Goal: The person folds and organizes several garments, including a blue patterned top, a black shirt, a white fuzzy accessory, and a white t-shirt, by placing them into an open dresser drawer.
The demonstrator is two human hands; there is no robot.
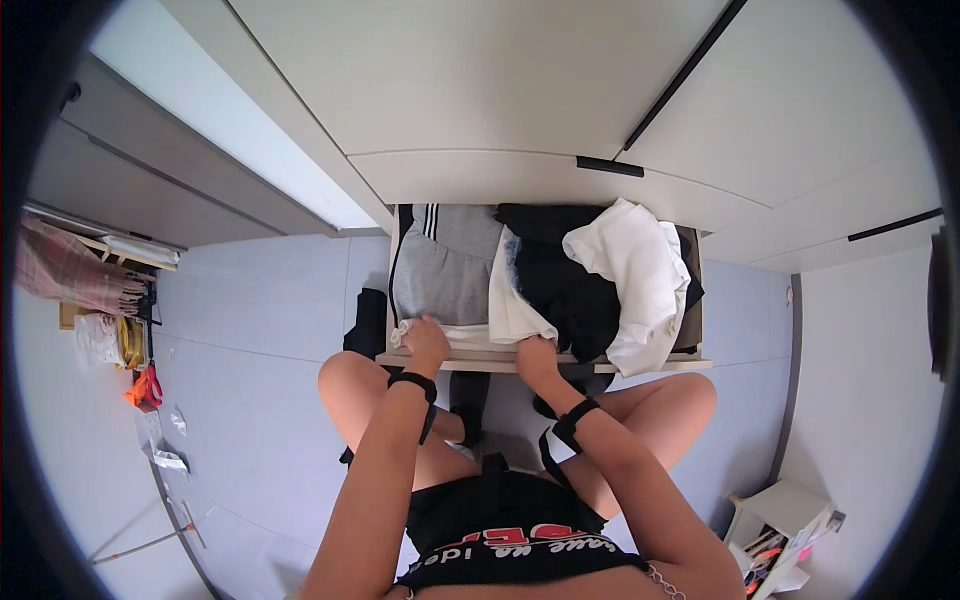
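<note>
An open drawer (540,366) full of clothes is in front of me. My left hand (428,341) is closed on the edge of a white garment (468,336) at the drawer's front left. My right hand (537,354) is closed on white fabric near the middle of the front edge; its fingertips are partly hidden. A grey garment with dark side stripes (447,270) lies flat just behind the left hand. Black clothing (568,305) is heaped behind and right of the right hand, and a crumpled white shirt-like garment (645,280) drapes over the drawer's right front edge.
Pale cabinet doors (490,80) rise behind the drawer. My bent knees flank its front. Dark cloth (370,322) hangs or lies by its left side. Along the left wall are a plaid cloth (75,265) and orange scissors (146,388). A white storage unit (785,520) stands at the lower right.
</note>
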